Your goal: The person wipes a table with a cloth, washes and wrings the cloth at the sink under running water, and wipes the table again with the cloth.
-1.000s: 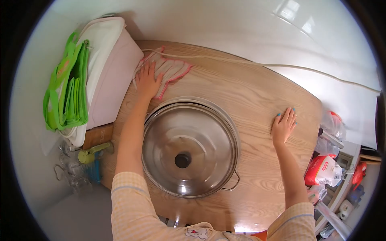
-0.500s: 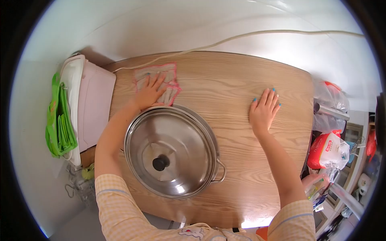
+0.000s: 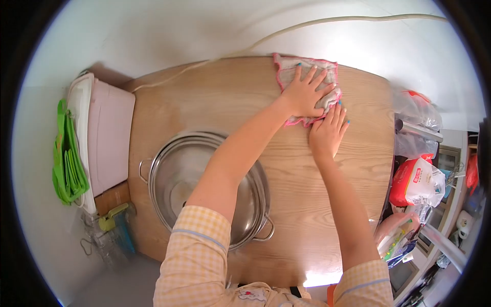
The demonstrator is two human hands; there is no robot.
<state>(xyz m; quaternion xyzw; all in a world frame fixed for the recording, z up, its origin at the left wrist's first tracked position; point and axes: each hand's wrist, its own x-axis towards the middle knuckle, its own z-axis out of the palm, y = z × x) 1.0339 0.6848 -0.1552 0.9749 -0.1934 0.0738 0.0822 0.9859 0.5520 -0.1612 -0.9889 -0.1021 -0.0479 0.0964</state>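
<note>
A pale cloth with a pink edge (image 3: 286, 77) lies on the wooden table (image 3: 302, 189), near its far edge and right of the middle. My left hand (image 3: 307, 93) presses flat on the cloth with the fingers spread. Beside it, at the cloth's lower right corner, my right hand (image 3: 328, 134) rests flat with its fingers stretched out, the fingertips close to the cloth's edge. Below my left forearm stands a lidded steel pot (image 3: 176, 179) with loop handles; the forearm and sleeve cover part of it, including most of the lid's knob.
A pale pink bin (image 3: 110, 135) with a green folded bag (image 3: 69, 158) stands at the left. A white cable (image 3: 286, 37) runs along the wall behind the table. Plastic bags and a red-and-white package (image 3: 411, 179) crowd the right side.
My left hand has slid the cloth rightward across the table, from behind the pot to beside my right hand. My right hand has shifted slightly; the view has moved a little.
</note>
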